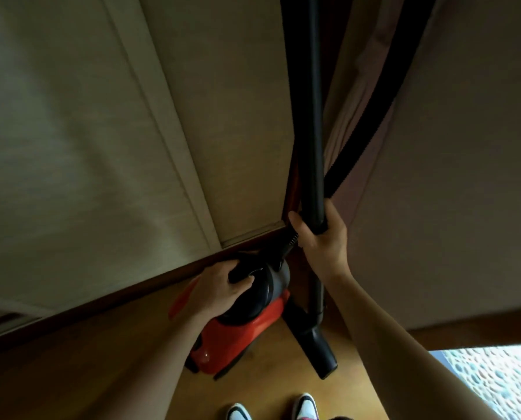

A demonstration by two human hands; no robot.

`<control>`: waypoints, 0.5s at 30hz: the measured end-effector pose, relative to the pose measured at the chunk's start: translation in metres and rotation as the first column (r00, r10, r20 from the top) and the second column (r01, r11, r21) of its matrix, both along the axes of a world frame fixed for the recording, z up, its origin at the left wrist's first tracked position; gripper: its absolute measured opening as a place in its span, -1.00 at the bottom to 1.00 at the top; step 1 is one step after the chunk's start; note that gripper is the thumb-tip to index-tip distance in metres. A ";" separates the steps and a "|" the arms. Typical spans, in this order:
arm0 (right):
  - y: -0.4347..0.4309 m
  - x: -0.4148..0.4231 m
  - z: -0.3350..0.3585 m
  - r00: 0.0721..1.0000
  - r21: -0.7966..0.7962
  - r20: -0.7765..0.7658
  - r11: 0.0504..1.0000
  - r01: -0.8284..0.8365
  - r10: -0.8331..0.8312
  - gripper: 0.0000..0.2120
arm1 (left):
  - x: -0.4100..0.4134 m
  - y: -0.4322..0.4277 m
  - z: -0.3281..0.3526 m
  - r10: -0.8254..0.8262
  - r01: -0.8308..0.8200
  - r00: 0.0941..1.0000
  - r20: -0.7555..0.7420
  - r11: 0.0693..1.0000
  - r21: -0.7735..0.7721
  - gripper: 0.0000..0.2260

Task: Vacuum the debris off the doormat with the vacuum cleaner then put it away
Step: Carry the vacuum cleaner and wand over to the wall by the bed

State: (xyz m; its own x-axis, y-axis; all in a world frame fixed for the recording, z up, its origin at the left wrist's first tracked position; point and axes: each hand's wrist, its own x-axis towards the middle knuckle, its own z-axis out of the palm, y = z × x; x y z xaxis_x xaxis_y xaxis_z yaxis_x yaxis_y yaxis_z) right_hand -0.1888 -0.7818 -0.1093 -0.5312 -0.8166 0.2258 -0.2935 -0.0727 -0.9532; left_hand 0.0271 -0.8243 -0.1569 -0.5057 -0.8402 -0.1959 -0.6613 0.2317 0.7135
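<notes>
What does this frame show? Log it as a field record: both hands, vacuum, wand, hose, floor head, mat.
left hand: grips the black handle on top of the red vacuum cleaner
right hand: grips the wand, held upright
hose: ribbed, rises beside the wand
floor head: on the wooden floor, right of the vacuum cleaner
doormat: patterned, lower right corner, apart from the floor head

A home, likely a hallway corner — warm wooden floor (116, 386), dark skirting board (101, 306), pale textured walls (71, 147), a pebble-patterned mat (495, 380) at the edge — and perhaps a curtain (356, 95).
</notes>
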 end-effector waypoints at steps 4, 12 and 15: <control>0.016 0.028 0.090 0.999 0.004 0.044 1.000 -0.019 0.019 -0.75 | 0.030 0.017 0.096 0.052 -0.053 0.998 -0.029 0.998 -0.045 -0.83; 0.050 0.070 0.164 1.000 -0.056 0.007 0.998 -0.027 0.028 -0.75 | 0.063 0.041 0.185 0.111 -0.129 0.984 -0.140 0.983 -0.128 -0.71; 0.060 0.077 0.177 0.999 -0.074 -0.029 0.996 -0.043 0.041 -0.79 | 0.069 0.052 0.195 0.151 -0.174 0.977 -0.151 0.973 -0.155 -0.67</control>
